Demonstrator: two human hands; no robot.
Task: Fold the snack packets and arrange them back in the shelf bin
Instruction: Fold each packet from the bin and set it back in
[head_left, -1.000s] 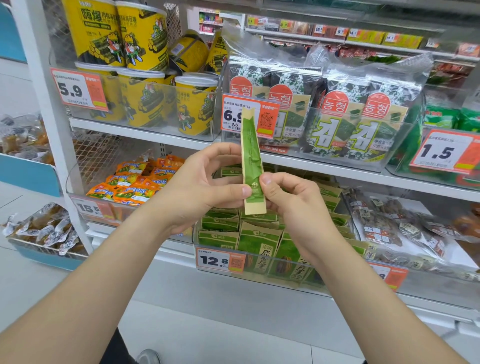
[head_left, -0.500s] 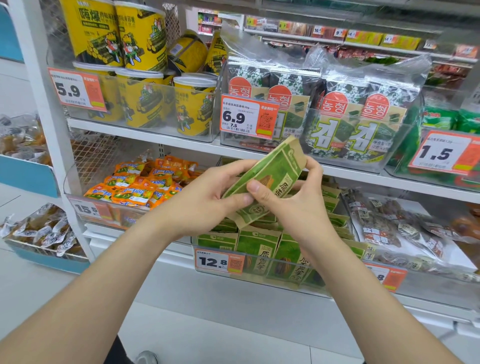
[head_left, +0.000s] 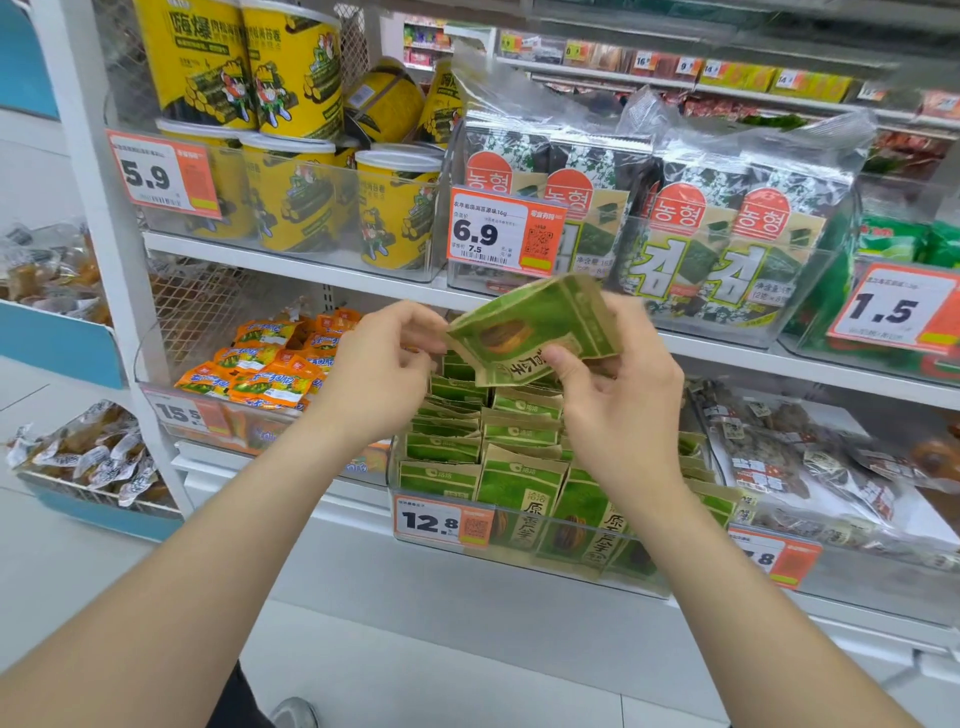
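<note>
Since half a second ago our one packet (head_left: 524, 332) has swung from slanted to nearly level, face toward us. Our left hand (head_left: 384, 364) pinches its left corner and our right hand (head_left: 623, 410) grips its right half. It hangs mid-frame, clear above the bin (head_left: 644, 579), with the shelf edge (head_left: 727, 347) just behind.

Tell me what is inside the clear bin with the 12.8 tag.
The clear bin holds rows of green snack packets; the right hand and held packet cover the back ones.
</note>
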